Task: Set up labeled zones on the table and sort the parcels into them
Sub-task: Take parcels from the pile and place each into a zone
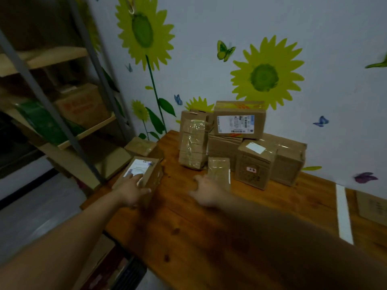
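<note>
Nine cardboard parcels [239,120], one white tape strip [344,214], two hands [132,191], one wooden table [209,237].

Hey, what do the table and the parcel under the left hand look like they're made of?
The table looks like wood with a warm orange-brown, slightly glossy finish: grain lines and dark knots show. The parcel gripped by the left hand looks like brown corrugated cardboard, matte, with a white paper label on top and what seems to be clear tape.
</note>
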Demonstrator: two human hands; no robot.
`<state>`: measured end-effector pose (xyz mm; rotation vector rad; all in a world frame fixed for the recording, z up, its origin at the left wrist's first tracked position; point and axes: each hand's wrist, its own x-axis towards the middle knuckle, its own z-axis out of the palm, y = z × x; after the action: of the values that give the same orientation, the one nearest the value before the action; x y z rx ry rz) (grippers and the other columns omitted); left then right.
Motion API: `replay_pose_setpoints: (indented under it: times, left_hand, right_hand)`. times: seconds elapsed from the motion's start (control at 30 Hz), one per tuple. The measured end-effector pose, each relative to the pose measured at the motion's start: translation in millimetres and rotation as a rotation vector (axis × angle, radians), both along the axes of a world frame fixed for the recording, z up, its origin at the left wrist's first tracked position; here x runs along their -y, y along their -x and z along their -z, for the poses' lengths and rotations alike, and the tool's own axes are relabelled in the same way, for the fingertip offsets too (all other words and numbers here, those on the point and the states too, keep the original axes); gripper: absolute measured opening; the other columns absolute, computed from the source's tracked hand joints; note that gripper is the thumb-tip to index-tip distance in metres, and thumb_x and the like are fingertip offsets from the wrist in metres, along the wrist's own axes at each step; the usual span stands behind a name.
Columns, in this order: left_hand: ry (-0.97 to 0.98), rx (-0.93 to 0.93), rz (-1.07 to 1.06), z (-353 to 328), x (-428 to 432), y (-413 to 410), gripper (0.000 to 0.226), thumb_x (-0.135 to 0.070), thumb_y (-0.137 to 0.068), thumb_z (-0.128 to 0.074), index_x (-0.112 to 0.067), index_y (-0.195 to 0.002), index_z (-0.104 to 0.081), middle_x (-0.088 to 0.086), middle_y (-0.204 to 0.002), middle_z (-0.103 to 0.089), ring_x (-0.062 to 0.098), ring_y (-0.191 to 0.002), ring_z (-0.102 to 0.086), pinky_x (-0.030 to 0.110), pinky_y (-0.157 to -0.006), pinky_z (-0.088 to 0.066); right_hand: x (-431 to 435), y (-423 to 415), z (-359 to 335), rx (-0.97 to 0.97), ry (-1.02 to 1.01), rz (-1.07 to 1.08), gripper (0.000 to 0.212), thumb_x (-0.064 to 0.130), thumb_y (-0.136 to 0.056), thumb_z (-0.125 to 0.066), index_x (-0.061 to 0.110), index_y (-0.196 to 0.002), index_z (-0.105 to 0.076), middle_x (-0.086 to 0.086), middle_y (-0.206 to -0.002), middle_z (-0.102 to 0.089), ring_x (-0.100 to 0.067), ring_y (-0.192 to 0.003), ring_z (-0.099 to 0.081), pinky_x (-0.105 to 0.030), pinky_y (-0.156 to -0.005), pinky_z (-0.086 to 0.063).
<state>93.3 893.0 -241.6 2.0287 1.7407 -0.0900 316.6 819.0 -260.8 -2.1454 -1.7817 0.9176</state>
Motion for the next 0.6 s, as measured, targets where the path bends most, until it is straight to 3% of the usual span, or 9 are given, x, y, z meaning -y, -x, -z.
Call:
replay_pose_setpoints:
  times: [0.1, 0.23, 0.3, 0.43, 0.53, 0.6]
  left_hand:
    - [0.001, 0.018, 0.0, 17, -46, 28, 0.072, -0.047, -0.089, -0.054, -0.024, -0.149, -0.022, 0.008, -0.156, -0.018, 0.031, -0.14, -0.025, 0.044, -0.111, -0.03]
    - [-0.006, 0.245, -0.114, 50, -105, 59, 0.075, -0.034, -0.084, -0.064, -0.023, -0.146, -0.024, 0.009, -0.145, -0.039, 0.03, -0.126, -0.046, 0.049, -0.102, -0.041]
    - [0.086, 0.377, -0.192, 63, -123, 71, 0.07, -0.024, -0.087, -0.063, -0.02, -0.146, -0.025, 0.008, -0.139, -0.046, 0.03, -0.12, -0.052, 0.045, -0.099, -0.044]
    - [0.378, 0.512, -0.236, 83, -136, 86, 0.041, -0.027, -0.094, -0.052, -0.024, -0.133, -0.04, 0.007, -0.127, -0.055, 0.027, -0.108, -0.056, 0.043, -0.081, -0.05]
    - [0.499, 0.531, -0.191, 88, -128, 81, 0.037, -0.023, -0.094, -0.051, -0.02, -0.131, -0.044, 0.009, -0.129, -0.053, 0.028, -0.104, -0.054, 0.042, -0.077, -0.049]
    - [0.531, 0.563, -0.149, 84, -119, 71, 0.038, -0.019, -0.094, -0.052, -0.019, -0.13, -0.043, 0.008, -0.128, -0.053, 0.025, -0.102, -0.053, 0.043, -0.077, -0.049]
  right_hand:
    - [-35, 39, 16, -0.024, 0.04, 0.058, 0.065, 0.044, -0.093, -0.055, 0.02, -0.148, -0.03, -0.009, -0.151, -0.032, -0.028, -0.135, -0.037, -0.042, -0.107, -0.038]
    - [-73, 98, 28, -0.234, 0.099, 0.212, 0.051, 0.035, -0.098, -0.051, 0.018, -0.143, -0.036, -0.007, -0.145, -0.04, -0.024, -0.13, -0.043, -0.032, -0.098, -0.039]
    - [-85, 127, 36, -0.397, 0.079, 0.3, 0.039, 0.026, -0.1, -0.047, 0.018, -0.138, -0.042, -0.007, -0.14, -0.047, -0.022, -0.126, -0.048, -0.033, -0.099, -0.042]
    - [-105, 169, 52, -0.658, 0.055, 0.447, 0.044, 0.022, -0.101, -0.045, 0.027, -0.144, -0.036, 0.0, -0.144, -0.046, -0.02, -0.132, -0.045, -0.034, -0.102, -0.039]
    - [-102, 177, 62, -0.684, 0.047, 0.566, 0.047, 0.02, -0.098, -0.05, 0.028, -0.142, -0.034, 0.0, -0.14, -0.049, -0.019, -0.127, -0.049, -0.027, -0.089, -0.045]
    - [-93, 173, 65, -0.627, 0.018, 0.644, 0.048, 0.02, -0.096, -0.055, 0.029, -0.139, -0.036, 0.002, -0.135, -0.052, -0.019, -0.122, -0.053, -0.028, -0.089, -0.048]
